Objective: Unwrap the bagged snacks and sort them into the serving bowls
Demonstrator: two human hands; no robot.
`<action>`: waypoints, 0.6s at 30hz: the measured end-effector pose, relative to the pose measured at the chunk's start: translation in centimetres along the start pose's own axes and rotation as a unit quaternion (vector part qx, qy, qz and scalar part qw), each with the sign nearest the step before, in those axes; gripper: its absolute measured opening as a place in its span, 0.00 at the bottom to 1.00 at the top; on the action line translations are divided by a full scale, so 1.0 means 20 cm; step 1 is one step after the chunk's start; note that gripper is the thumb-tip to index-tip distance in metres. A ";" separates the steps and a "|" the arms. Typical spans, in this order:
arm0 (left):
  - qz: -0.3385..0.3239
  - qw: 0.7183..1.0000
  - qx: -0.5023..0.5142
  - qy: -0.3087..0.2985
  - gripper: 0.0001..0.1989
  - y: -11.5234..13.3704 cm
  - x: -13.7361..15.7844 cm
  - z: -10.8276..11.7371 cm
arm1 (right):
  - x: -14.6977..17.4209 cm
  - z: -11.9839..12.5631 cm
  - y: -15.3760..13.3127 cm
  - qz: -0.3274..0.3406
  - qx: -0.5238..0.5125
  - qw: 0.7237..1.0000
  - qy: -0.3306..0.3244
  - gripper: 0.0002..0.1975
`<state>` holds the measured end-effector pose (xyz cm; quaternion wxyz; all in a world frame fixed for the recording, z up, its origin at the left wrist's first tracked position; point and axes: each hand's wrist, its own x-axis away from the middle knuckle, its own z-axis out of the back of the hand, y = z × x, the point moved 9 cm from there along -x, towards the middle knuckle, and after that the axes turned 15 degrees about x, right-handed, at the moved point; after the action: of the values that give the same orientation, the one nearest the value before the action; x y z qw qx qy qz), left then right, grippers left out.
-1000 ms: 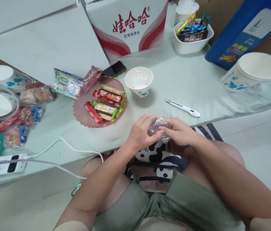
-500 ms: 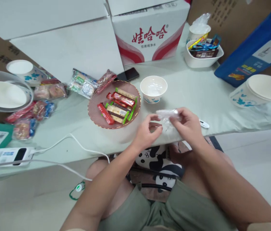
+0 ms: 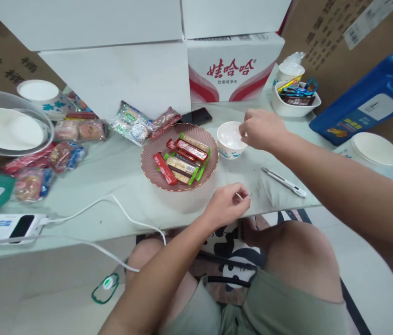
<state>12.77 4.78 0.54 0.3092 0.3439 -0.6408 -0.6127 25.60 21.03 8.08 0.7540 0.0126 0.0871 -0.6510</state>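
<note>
Right hand (image 3: pixel 261 128): fingertips were bunched together and pointed down at the right rim of the paper cup; whether they grasped anything could not be told.
Left hand (image 3: pixel 227 204): hung near the front edge of the surface (image 3: pixel 123 174), fingers curled toward the thumb; whether anything was pinched there could not be told.
Paper cup (image 3: pixel 231 153): stood upright, just left of the right hand's fingertips and beyond the left hand.
Clear plastic (image 3: pixel 230 139): lay inside the paper cup, immediately left of the right hand's fingertips.
Pink plate (image 3: pixel 149 156): sat to the left of the right hand, ahead and left of the left hand.
Wrapped bars (image 3: pixel 191 150): lay in a heap on the pink plate, left of the right hand; red and green-edged wrappers were noted.
Slim cutter (image 3: pixel 283 182): lay to the right of the left hand, on the near side of the right hand.
Dark phone (image 3: pixel 198 116): lay flat, left of the right hand and behind the pink plate.
White bowl (image 3: pixel 296 110): stood beyond and right of the right hand, containing sachets.
Blue bottle (image 3: pixel 360 104): leaned well to the right of the right hand.
</note>
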 end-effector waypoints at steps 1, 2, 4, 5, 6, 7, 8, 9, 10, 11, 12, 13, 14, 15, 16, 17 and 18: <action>-0.005 1.000 -0.015 -0.006 0.05 0.01 0.00 0.00 | -0.03 -0.02 0.01 -0.010 0.027 1.000 -0.013 0.13; -0.008 1.000 -0.026 -0.014 0.05 0.01 0.01 -0.01 | -0.06 -0.03 0.02 -0.024 0.047 0.998 -0.018 0.13; -0.006 0.999 -0.033 -0.024 0.05 0.01 0.01 -0.02 | -0.11 -0.04 0.02 -0.044 0.073 0.996 -0.011 0.11; -0.003 0.999 -0.034 -0.028 0.05 0.01 0.02 -0.02 | -0.14 -0.06 0.02 -0.044 0.082 0.996 -0.008 0.11; 0.000 0.999 -0.035 -0.033 0.05 0.00 0.02 -0.02 | -0.16 -0.09 0.00 -0.038 0.086 0.995 -0.016 0.12; 0.003 0.999 -0.035 -0.037 0.05 0.00 0.02 -0.03 | -0.18 -0.13 -0.01 -0.030 0.086 0.995 -0.033 0.13; 0.007 0.998 -0.036 -0.040 0.05 0.00 0.02 -0.03 | -0.20 -0.18 -0.02 -0.022 0.082 0.995 -0.055 0.13; 0.011 0.998 -0.038 -0.045 0.05 0.00 0.02 -0.04 | -0.22 -0.24 -0.03 -0.014 0.073 0.994 -0.077 0.14; 0.012 0.998 -0.039 -0.048 0.06 0.00 0.02 -0.05 | -0.23 -0.30 -0.04 -0.005 0.056 0.994 -0.096 0.16; 0.012 0.998 -0.039 -0.049 0.06 0.00 0.02 -0.05 | -0.25 -0.35 -0.06 0.005 0.033 0.994 -0.108 0.19; 0.010 0.998 -0.039 -0.051 0.07 0.01 0.03 -0.05 | -0.26 -0.38 -0.08 0.014 0.005 0.994 -0.108 0.23; 0.007 0.998 -0.039 -0.052 0.07 0.01 0.03 -0.05 | -0.27 -0.41 -0.10 0.020 -0.027 0.994 -0.101 0.26; 0.003 0.998 -0.037 -0.051 0.07 0.01 0.03 -0.05 | -0.28 -0.42 -0.11 0.024 -0.055 0.994 -0.093 0.29; -0.001 0.998 -0.034 -0.048 0.07 0.02 0.04 -0.05 | -0.29 -0.43 -0.13 0.023 -0.079 0.993 -0.082 0.29; -0.007 0.999 -0.032 -0.042 0.08 0.03 0.05 -0.03 | -0.30 -0.42 -0.13 0.014 -0.096 0.993 -0.068 0.30; -0.017 0.999 -0.032 -0.033 0.08 0.05 0.06 -0.02 | -0.31 -0.39 -0.13 0.000 -0.109 0.993 -0.046 0.30; -0.035 0.999 -0.033 -0.021 0.09 0.08 0.07 0.01 | -0.31 -0.35 -0.12 -0.014 -0.123 0.992 -0.012 0.29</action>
<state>11.72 3.78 2.15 0.2855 0.3428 -0.6143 -0.6509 21.65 27.72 2.40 0.7412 -0.0893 0.1582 -0.6462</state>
